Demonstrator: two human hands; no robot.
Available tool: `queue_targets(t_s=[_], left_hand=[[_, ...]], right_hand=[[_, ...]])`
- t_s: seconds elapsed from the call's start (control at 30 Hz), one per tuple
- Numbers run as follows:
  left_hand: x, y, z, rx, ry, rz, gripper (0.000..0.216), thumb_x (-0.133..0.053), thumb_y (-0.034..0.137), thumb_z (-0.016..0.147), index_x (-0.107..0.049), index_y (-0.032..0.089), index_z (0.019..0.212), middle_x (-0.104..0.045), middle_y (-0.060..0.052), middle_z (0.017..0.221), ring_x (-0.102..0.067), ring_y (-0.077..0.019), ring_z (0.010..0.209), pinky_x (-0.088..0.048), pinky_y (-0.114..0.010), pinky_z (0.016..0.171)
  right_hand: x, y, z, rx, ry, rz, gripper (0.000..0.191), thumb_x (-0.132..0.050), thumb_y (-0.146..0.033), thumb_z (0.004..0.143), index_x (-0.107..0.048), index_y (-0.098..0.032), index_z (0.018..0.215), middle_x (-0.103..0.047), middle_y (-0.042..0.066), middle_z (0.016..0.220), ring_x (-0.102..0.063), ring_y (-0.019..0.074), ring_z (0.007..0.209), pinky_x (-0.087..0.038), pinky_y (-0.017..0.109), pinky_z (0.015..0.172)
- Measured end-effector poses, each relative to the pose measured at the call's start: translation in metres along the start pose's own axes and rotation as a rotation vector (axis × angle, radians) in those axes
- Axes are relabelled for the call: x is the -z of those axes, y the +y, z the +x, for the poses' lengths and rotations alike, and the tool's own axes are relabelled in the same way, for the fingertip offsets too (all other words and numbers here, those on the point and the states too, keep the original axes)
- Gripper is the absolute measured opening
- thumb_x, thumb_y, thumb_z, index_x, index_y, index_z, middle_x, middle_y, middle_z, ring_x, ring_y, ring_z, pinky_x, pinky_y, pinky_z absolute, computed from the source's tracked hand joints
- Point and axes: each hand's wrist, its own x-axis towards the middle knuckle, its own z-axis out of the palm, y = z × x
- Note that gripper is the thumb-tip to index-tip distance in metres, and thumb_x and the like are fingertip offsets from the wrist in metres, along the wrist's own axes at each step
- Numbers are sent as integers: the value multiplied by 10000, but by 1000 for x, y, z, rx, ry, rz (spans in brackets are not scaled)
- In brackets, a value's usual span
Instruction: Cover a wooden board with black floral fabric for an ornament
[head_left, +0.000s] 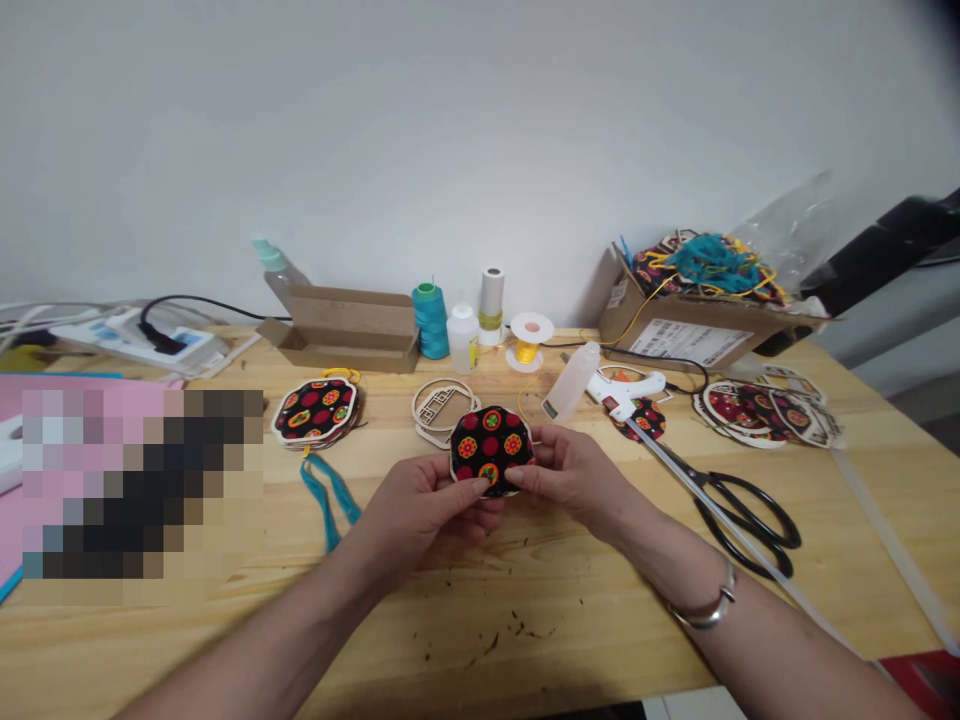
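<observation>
Both hands are occupied with one item, a black patterned cloth piece with a pale rim, held just above the table near its middle. The left hand pinches its lower left part, thumb on the printed face and fingers beneath. The right hand pinches the right side in like manner, thumb pressed flat on the print. A bracelet sits on the right forearm.

Just behind the held piece, to its left, lie pale wooden frames. Beside the right hand a bottle stands tilted, close to a white glue gun. A pair of scissors lies farther right. To the left, well apart from the hands, rests a stack of similar pieces, a teal cord in front. A cardboard box, filled above its rim, stands at the rear right.
</observation>
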Motion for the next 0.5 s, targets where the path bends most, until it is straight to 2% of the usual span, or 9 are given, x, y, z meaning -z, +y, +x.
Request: queue_targets(t_s=[0.5], left_hand=[[-2,2,-2,0,18,63,189,-691,288,701,-660,148,824,-732,-36,728,-672,-138,608,-518,-222,561]], right_hand=[[0,0,0,17,-18,-29,263,-675,-203,665,-617,-161,917,-688,9,832,-597,100,657,-415,222,587]])
